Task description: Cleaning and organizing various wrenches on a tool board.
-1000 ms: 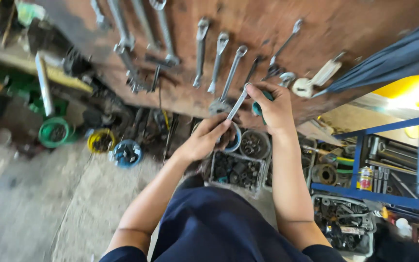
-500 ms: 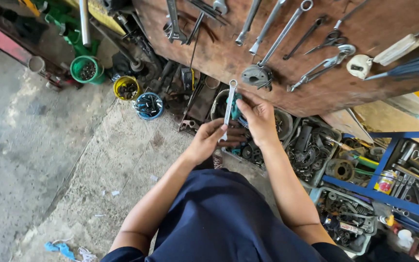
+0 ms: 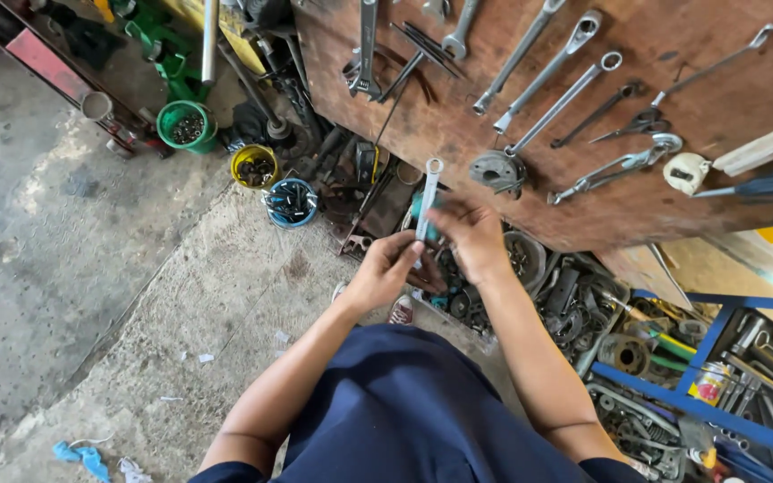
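From the head view, the left hand (image 3: 385,273) pinches the lower end of a slim silver ring-ended steel wrench (image 3: 428,199), which stands upright between both hands. The right hand (image 3: 473,234) is curled around something teal just beside the shaft; whether it grips the wrench too is unclear. Above the hands hangs a brown wooden tool board (image 3: 583,107); to their left stands a blue round tub of bolts (image 3: 291,202).

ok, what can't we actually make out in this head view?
- Wrench: lower end hidden by the left hand and right hand.
- Teal thing by the right hand: mostly covered by fingers and blurred, kind unclear.
- Bins under the board: parts too small and cluttered to tell.
- Blue rack: cut off by the right edge.
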